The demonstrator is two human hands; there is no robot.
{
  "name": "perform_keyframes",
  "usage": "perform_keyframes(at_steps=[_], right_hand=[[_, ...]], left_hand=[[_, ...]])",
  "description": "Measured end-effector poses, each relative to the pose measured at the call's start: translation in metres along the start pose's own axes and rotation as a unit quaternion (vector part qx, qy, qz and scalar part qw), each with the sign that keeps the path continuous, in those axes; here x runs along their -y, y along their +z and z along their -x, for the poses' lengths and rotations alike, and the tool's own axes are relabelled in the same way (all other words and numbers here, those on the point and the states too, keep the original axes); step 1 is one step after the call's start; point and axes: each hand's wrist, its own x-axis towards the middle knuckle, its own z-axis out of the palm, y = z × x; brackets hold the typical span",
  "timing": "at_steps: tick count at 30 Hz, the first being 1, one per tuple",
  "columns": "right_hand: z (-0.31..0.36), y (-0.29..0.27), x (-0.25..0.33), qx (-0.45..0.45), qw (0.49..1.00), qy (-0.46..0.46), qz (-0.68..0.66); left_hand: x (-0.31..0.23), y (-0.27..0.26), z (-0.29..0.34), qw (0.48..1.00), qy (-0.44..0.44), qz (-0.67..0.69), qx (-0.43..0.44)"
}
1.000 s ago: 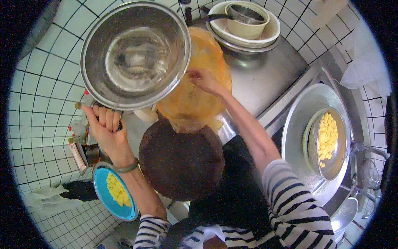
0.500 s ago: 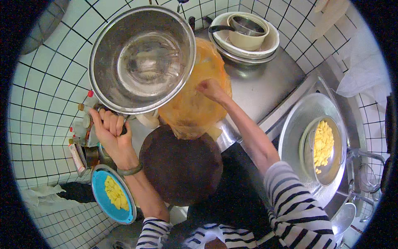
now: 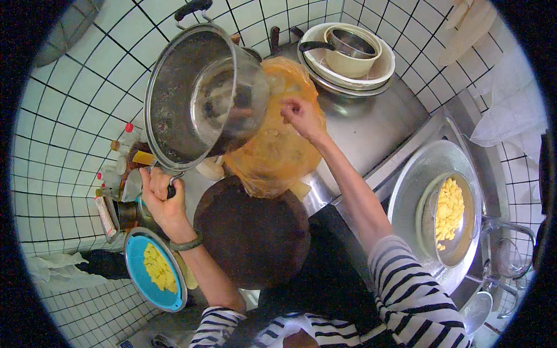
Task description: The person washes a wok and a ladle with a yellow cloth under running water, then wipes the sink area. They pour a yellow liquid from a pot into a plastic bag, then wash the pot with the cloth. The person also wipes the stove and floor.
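Observation:
My left hand [image 3: 164,200] grips the black lower handle of a large two-handled steel pot [image 3: 191,87]. The pot is held in the air, tilted so its hollow faces left and toward me, and its shiny outer wall on the right is blurred. Beside that wall, my right hand [image 3: 304,120] hovers over a crumpled orange plastic bag [image 3: 278,153] with its fingers curled in; nothing shows in them. The bag lies spread on the counter, its near edge overlapping a dark round board [image 3: 252,238].
Stacked basins [image 3: 386,64] with a small black-handled pan [image 3: 351,43] stand at the back right. In the sink lies a large metal basin [image 3: 403,191] with a bowl of yellow pieces [image 3: 449,209]. A blue basket [image 3: 139,264] of yellow pieces and several bottles [image 3: 125,139] sit left.
The pot has turned about its handle and shifted right, so its outer wall and far handle now show. My right hand has moved slightly, its fingers still curled.

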Motion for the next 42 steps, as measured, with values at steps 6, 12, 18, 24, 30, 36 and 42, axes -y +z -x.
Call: perform_keyframes(at_steps=[6,12,18,24,30,36,42], right_hand=[[-0.013,-0.002,0.001,-0.044,0.998,0.029,0.031],[-0.023,0.008,0.014,-0.222,0.975,0.0,0.027],[-0.047,0.011,0.024,-0.226,0.971,0.072,-0.038],[-0.02,0.027,0.038,0.066,0.982,0.163,-0.068],[0.093,0.078,0.061,0.192,0.951,0.003,0.243],[0.131,0.13,0.077,0.069,0.857,-0.079,0.504],[0.047,0.05,0.118,0.05,0.939,-0.036,0.337]], left_hand=[[-0.014,-0.017,-0.006,0.947,-0.148,0.245,0.147],[-0.024,-0.024,-0.005,0.942,-0.158,0.263,0.135],[-0.03,-0.028,-0.004,0.947,-0.152,0.251,0.134],[-0.039,-0.03,-0.005,0.948,-0.155,0.252,0.118],[-0.043,-0.031,-0.012,0.92,-0.193,0.292,0.175],[-0.054,-0.031,-0.015,0.909,-0.197,0.325,0.168],[-0.082,-0.04,-0.009,0.939,-0.153,0.284,0.121]])
